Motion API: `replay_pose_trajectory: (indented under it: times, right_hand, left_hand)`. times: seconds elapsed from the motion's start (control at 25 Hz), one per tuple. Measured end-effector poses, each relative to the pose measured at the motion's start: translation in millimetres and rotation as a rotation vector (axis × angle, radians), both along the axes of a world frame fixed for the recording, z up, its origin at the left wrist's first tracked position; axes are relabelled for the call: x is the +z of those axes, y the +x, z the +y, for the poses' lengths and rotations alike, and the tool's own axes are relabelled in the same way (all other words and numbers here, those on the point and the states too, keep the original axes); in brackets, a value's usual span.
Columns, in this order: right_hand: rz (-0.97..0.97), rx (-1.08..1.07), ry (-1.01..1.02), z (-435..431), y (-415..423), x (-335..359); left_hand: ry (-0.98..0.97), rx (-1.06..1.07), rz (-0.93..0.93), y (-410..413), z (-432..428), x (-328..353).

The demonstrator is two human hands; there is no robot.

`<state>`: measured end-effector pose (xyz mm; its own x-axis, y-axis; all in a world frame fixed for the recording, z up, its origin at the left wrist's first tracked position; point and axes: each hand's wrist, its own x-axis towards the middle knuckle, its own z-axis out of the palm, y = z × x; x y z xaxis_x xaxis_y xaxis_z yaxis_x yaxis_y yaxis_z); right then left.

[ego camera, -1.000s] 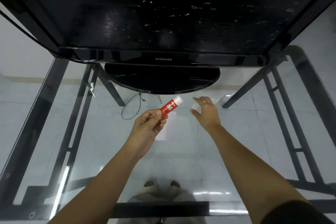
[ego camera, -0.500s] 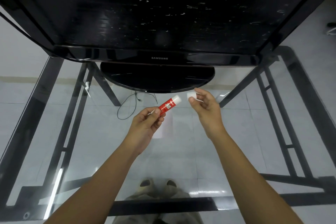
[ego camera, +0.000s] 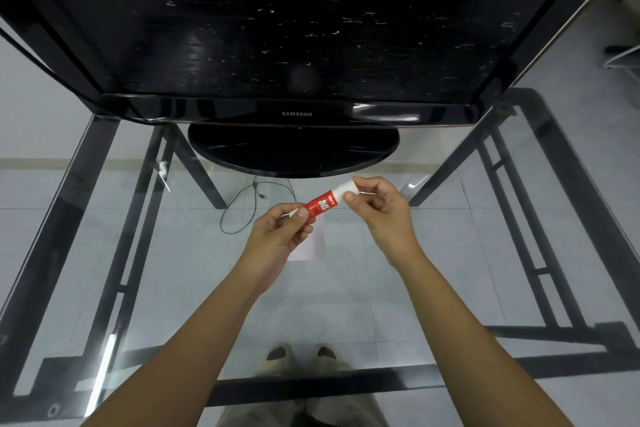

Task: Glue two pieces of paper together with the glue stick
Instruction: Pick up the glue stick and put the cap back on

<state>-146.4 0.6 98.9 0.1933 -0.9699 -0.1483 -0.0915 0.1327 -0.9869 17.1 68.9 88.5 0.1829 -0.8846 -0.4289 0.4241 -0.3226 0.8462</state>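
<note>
A red glue stick [ego camera: 320, 205] with white lettering is held above the glass table, tilted up to the right. My left hand [ego camera: 277, 239] grips its lower end between thumb and fingers. My right hand [ego camera: 379, 211] pinches the white cap [ego camera: 345, 188] on the stick's upper end. A white piece of paper [ego camera: 309, 241] lies flat on the glass under my hands, mostly hidden by my left hand. I cannot make out a second sheet.
A large black television [ego camera: 298, 45] stands on its oval base [ego camera: 294, 152] just beyond my hands. The glass table [ego camera: 173, 288] has a black metal frame [ego camera: 62, 229]; a cable [ego camera: 256, 204] and my feet [ego camera: 301, 355] show through it.
My right hand, which held the white cap apart from the stick, has moved left and brought the cap onto the stick's tip. The left hand has kept hold of the stick.
</note>
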Motion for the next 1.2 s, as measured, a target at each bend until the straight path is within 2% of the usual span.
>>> replay_pose_trajectory:
  times: [0.52, 0.68, 0.88, 0.96, 1.08, 1.2]
  right_hand:
    - [0.005, -0.045, 0.03, 11, 5, -9]
    - [-0.071, -0.087, 0.155, 13, 7, -15]
    - [0.001, 0.001, 0.26, 15, 12, -31]
    - [0.006, -0.016, 0.284, 15, 13, -40]
    - [0.112, -0.123, 0.244, 6, 12, -54]
    - [0.279, -0.18, 0.117, -7, 7, -61]
  left_hand:
    - [-0.005, -0.041, -0.076, -4, 4, 0]
    - [0.005, -0.042, -0.078, -8, 2, -5]
    - [0.02, -0.05, -0.1, -13, -2, -19]
    - [0.025, -0.095, -0.232, -16, -4, -30]
    - [0.032, -0.09, -0.623, -14, -4, -56]
    - [0.05, -0.108, -1.009, 2, 1, -85]
